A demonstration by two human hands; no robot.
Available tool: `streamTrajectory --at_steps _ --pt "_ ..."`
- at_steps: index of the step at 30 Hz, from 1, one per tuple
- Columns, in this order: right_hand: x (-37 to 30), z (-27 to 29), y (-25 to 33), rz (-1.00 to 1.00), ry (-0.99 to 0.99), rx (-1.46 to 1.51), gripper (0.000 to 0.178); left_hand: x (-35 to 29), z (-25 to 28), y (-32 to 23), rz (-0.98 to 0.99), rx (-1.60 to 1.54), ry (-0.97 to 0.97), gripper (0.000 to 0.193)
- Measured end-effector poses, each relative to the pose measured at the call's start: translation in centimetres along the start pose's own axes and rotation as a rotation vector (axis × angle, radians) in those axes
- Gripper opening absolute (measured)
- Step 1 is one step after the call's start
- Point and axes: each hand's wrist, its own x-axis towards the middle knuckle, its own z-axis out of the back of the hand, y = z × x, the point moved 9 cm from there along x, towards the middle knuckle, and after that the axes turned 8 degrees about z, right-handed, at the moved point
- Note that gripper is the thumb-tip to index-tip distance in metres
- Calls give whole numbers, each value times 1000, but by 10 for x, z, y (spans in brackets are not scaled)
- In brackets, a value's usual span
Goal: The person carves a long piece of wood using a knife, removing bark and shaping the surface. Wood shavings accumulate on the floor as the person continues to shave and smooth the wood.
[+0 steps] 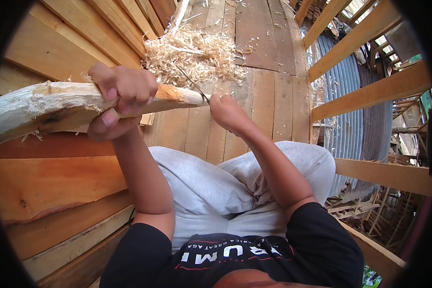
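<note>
- One peeled timber (67, 101), one thin blade (201, 93), one left hand (126, 89), one right hand (229, 114).
- Gripping timber with left, blade with right.
- Timber toward right hand's nine o'clock.

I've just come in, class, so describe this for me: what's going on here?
A person sits on a plank floor, holding a long, pale piece of wood. The left hand is wrapped around the wood, and the right hand grips a thin, dark tool by the wood's narrow end; whether it touches there is hard to tell. The wood's surface is rough, and a heap of curly shavings lies on the floor beyond it.
</note>
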Motion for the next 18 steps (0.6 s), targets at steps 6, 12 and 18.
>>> streamTrajectory --at_steps 6,12,18 --pt "31 -1 -73 -215 83 58 46 -9 18 -6 -27 -13 -95 22" --pt "30 -7 -35 70 -46 -78 44 -8 14 -5 -25 3 -73 22" --pt "45 5 -92 -178 67 44 49 -6 13 -3 -18 -23 -112 23"
